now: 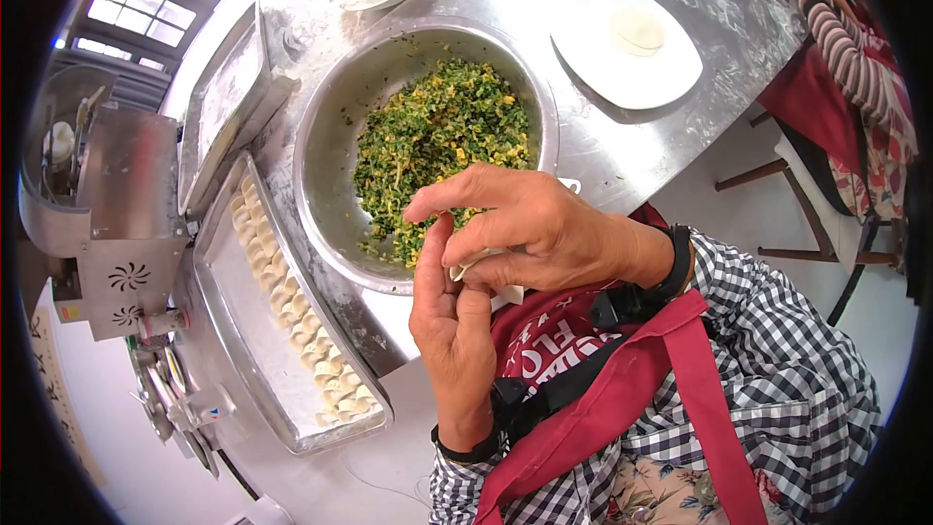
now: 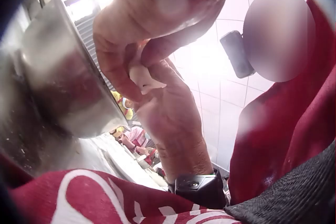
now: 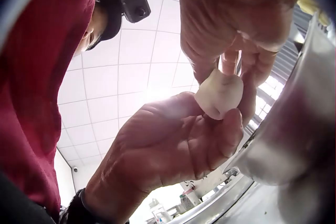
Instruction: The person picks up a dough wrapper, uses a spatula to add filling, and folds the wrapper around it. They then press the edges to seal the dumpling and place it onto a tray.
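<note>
Pale rounded dough dumpling [image 3: 220, 94], pinched by left hand [image 1: 452, 331] and right hand [image 1: 535, 233], seems mid-sealing, next needing the rectangular silver metal tray [image 1: 255, 340] at head-view eight o'clock.

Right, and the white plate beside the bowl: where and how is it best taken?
The white plate is probably best pinched by its bare near rim, from above and below, coming in from where the right hand is: the pale round piece sits well inside that rim, and the shadow along the edge hints at room beneath.

Dough pc [image 3: 223, 94] smooth & matt; bowl [image 1: 327, 160] glossy metal; apron [image 3: 37, 103] matt cloth.
</note>
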### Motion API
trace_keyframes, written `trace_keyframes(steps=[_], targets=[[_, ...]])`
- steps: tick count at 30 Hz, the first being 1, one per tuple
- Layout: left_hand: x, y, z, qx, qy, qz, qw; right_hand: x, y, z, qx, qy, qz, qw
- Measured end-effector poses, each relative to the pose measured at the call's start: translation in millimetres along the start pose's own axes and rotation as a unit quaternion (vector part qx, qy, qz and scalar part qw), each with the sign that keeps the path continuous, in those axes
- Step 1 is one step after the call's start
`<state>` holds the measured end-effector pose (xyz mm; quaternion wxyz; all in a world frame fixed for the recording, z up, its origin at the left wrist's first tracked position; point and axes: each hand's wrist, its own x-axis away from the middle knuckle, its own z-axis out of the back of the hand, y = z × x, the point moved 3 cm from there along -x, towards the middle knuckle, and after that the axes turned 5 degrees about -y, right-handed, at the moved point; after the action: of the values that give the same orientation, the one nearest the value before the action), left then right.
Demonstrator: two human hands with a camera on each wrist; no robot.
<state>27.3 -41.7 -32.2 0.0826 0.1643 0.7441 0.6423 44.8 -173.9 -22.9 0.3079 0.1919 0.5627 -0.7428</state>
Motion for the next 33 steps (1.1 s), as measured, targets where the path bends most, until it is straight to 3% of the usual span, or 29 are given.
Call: trace_keyframes(steps=[10, 14, 19, 25, 33], targets=[[0, 0, 2, 0.044, -0.011, 0.026, 0.999, 1, -1, -1, -0.065, 0.008, -0.074, 0.995], [0, -1, 4, 0.063, -0.012, 0.032, 0.997, 3, 0, -2, -0.041, 0.032, -0.058, 0.997], [-1, 0, 6, 0.201, -0.036, 0.057, 0.977, 2, -3, -1, 0.018, 0.083, 0.008, 0.996], [-1, -1, 10, 0.220, -0.069, 0.024, 0.973, 1, -8, -1, -0.064, 0.073, -0.045, 0.994], [2, 5, 7, 0.204, -0.065, 0.009, 0.977, 1, -10, 1, -0.033, 0.051, -0.007, 0.998]])
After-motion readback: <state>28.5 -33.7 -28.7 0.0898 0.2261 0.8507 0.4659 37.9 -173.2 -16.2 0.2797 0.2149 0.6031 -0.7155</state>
